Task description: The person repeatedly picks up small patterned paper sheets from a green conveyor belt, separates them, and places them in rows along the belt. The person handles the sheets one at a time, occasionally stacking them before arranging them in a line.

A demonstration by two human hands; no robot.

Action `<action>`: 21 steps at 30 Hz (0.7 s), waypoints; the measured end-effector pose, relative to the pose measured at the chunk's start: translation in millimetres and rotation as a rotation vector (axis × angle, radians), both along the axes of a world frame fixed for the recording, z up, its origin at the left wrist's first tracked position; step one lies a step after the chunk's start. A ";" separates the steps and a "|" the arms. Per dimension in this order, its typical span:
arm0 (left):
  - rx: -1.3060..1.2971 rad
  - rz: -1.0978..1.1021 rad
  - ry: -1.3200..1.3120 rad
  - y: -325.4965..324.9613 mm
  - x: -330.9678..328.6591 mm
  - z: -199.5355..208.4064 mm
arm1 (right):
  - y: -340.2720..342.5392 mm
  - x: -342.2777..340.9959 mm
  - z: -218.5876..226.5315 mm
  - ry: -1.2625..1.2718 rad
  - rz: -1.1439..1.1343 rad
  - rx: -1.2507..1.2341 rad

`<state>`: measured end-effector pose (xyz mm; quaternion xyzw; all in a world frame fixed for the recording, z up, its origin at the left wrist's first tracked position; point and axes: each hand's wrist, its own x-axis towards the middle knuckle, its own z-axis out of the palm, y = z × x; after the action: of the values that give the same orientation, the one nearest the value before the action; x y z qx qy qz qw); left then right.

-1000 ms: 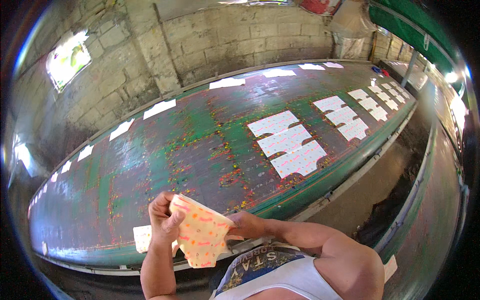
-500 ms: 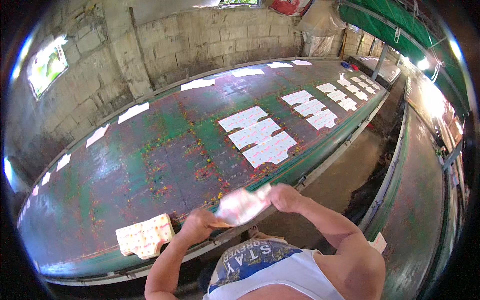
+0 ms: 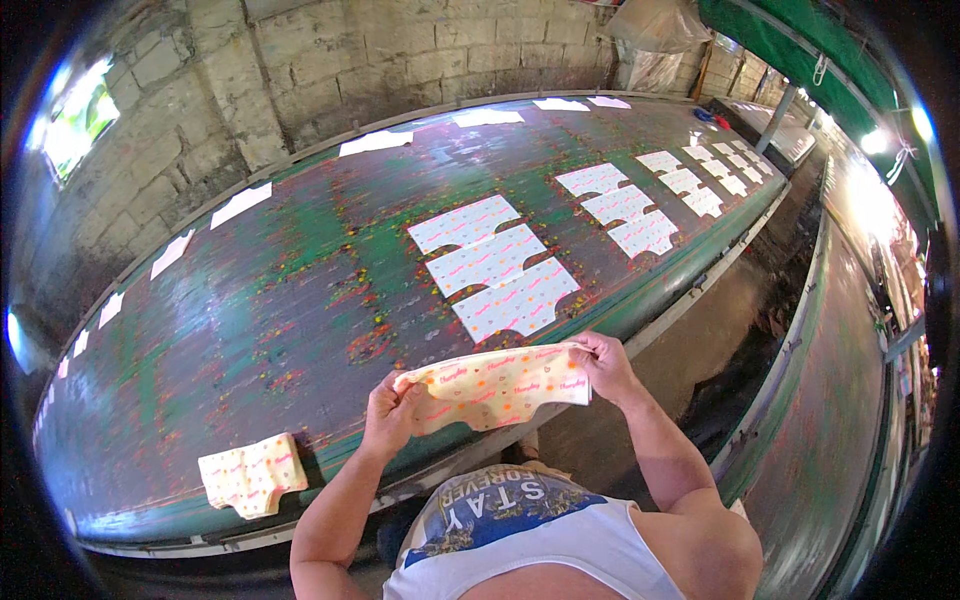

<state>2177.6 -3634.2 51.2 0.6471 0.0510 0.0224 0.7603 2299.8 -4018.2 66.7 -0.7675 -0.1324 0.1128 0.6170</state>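
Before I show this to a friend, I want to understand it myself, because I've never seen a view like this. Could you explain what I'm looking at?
There is no machine doing the handling, just a person's two bare hands. The camera is the left one of two worn on the head, looking down; its wide lens bends straight edges.

The left hand and right hand hold a printed cloth stretched between them, each grip near an upper corner.

Beyond is a long, speckled table. On it lie groups of printed pieces, white pieces along the far edge, and a yellowish bundle near the front edge, to the person's left.
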 end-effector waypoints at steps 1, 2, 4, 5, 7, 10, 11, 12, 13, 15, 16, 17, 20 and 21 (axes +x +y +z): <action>0.034 -0.010 0.025 -11.7 14.7 -6.3 | -11.8 18.9 0.9 -0.066 -0.003 -0.022; 0.058 -0.013 0.015 -24.8 28.6 -13.2 | -25.0 38.8 2.7 -0.103 -0.013 -0.042; 0.114 -0.073 0.068 -47.9 57.3 -26.3 | -47.2 82.8 4.4 -0.099 -0.068 -0.087; 0.177 -0.098 0.153 -59.1 70.5 -33.6 | -56.0 106.7 2.8 -0.145 -0.072 -0.161; 0.227 -0.081 0.171 -78.7 100.8 -50.6 | -70.4 152.2 -6.2 -0.125 -0.102 -0.276; 0.718 0.018 -0.007 -92.1 152.5 -72.2 | -74.6 217.5 -33.3 -0.199 -0.053 -0.439; 0.748 0.043 0.018 -91.3 166.8 -77.3 | -71.3 235.5 -46.3 -0.239 -0.029 -0.490; 0.781 0.073 0.037 -88.3 180.6 -82.5 | -63.2 252.8 -62.1 -0.296 0.012 -0.490; 0.826 0.093 0.097 -86.1 191.1 -88.0 | -55.8 268.1 -77.3 -0.287 0.035 -0.521; 0.826 0.152 0.131 -79.8 203.7 -100.2 | -45.8 292.7 -101.9 -0.331 0.125 -0.569; 0.816 0.170 0.190 -76.2 208.2 -106.3 | -40.8 302.8 -110.4 -0.341 0.164 -0.624; 0.808 0.192 0.226 -71.8 210.6 -111.9 | -35.9 310.9 -116.5 -0.324 0.197 -0.703; 0.587 0.279 0.277 -64.7 215.6 -126.6 | -29.1 327.3 -119.1 -0.297 0.254 -0.698; 0.440 0.304 0.375 -63.6 216.5 -129.9 | -27.1 329.4 -117.1 -0.296 0.247 -0.696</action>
<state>2394.1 -3697.8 -78.7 0.7736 0.2801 0.0269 0.5677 2629.1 -4045.3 -50.4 -0.9171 -0.2650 0.1125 0.2759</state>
